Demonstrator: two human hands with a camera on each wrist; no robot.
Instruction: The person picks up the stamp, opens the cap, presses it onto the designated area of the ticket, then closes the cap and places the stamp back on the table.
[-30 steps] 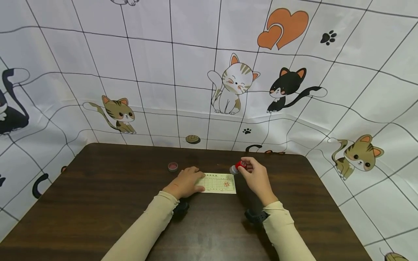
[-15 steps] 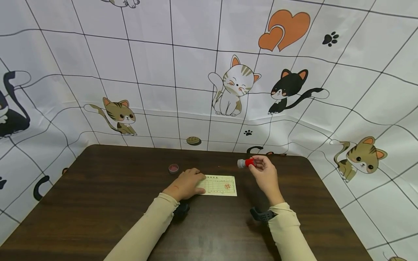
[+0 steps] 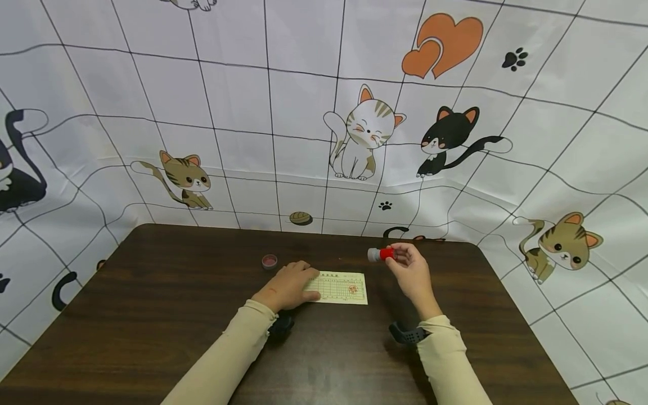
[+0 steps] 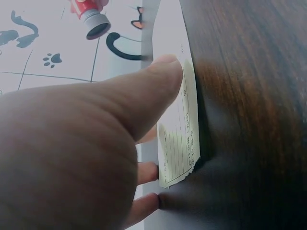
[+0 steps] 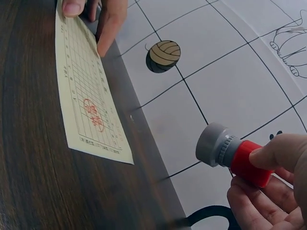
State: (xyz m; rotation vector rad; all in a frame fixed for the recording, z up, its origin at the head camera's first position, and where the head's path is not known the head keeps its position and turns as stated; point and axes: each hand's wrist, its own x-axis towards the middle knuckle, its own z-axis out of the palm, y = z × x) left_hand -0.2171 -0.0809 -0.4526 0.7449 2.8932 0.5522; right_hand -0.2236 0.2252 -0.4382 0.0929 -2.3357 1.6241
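Observation:
A pale yellow printed form [image 3: 338, 287] lies on the table, bearing a red stamped mark near its right end. My left hand [image 3: 287, 286] rests on the form's left end, thumb and fingers spread and pressing it down. In the left wrist view the thumb lies across the paper [image 4: 176, 139], whose near end is torn. My right hand [image 3: 414, 275] pinches a stamp [image 3: 381, 254] by its red body, to the right of the form. The stamp [image 5: 235, 155] is held sideways above the table, its grey end pointing left.
A small round cap or dish [image 3: 269, 261] with a reddish inside sits on the table behind the left hand. The dark wooden table [image 3: 152, 315] meets a white sheet [image 3: 233, 95] printed with cats at its back and sides. Each wrist wears a black strap.
My right hand has moved right and up away from the form's edge, and the stamp has swung from tilted down to nearly level. The left hand stays on the form.

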